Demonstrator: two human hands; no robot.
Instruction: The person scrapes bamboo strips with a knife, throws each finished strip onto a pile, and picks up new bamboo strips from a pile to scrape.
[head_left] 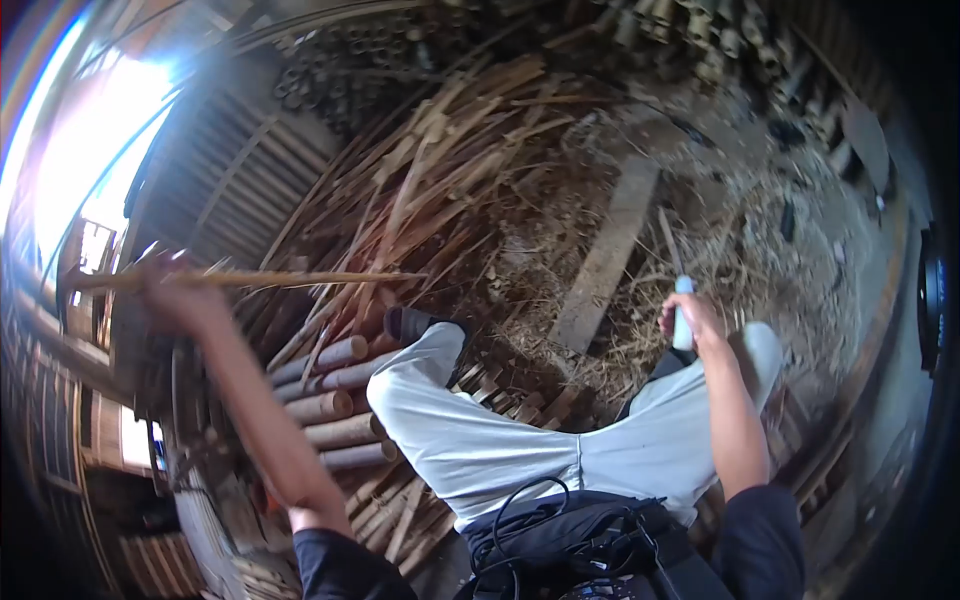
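My left hand (180, 295), smeared by motion, is raised out to the left and closed around a long, thin bamboo strip (330, 277). The strip lies almost level across the view, its tip pointing right, over the pile of split pieces. In front of my right knee, my right hand (697, 322) is wrapped around the pale handle of a knife (683, 315). Its narrow blade (669, 238) points up and away from me. Between my feet and beyond them, a flat wooden board (612, 250) lies on the ground among shavings.
A large heap of split bamboo strips (400, 180) spreads at the left and back. Cut bamboo poles (330, 405) are stacked beside my left knee. More bamboo tubes (690, 25) stand piled at the back. Shavings (530, 260) cover the floor. A slatted panel (240, 165) leans at left.
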